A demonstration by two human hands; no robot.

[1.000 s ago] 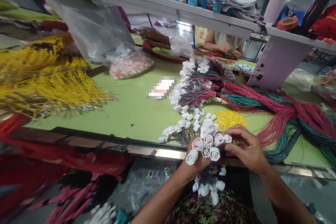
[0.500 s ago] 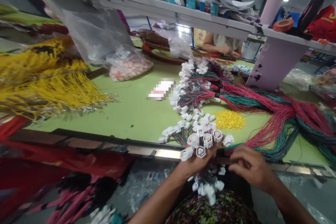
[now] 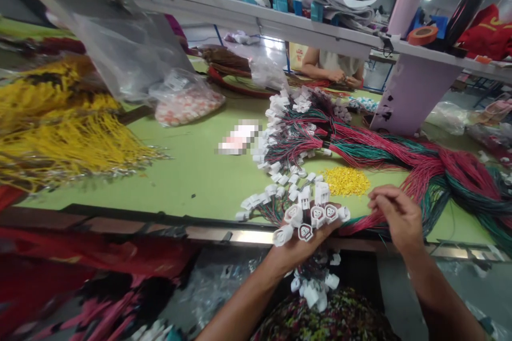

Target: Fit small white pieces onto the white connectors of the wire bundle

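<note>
My left hand is closed around a bunch of wires topped with white plastic connectors, held at the table's front edge. The connector faces point up toward me, and the fingers are partly hidden under them. More white connectors hang below this hand. My right hand hovers over the table's front, just right of a pile of small yellow pieces. Its fingers are loosely bent and apart, with nothing visible in them. Behind the pile lies a thick bundle of red and green wires with white connectors at its left end.
Yellow wires with metal ends are heaped at left. A clear bag of orange-and-white parts lies behind. A loaded shelf spans the table, with a purple support panel at right. Another person's arms show beyond.
My right hand has moved up and forward from beside the held connectors to near the yellow pile. My left hand keeps its hold on the wires. The view has shifted slightly.
</note>
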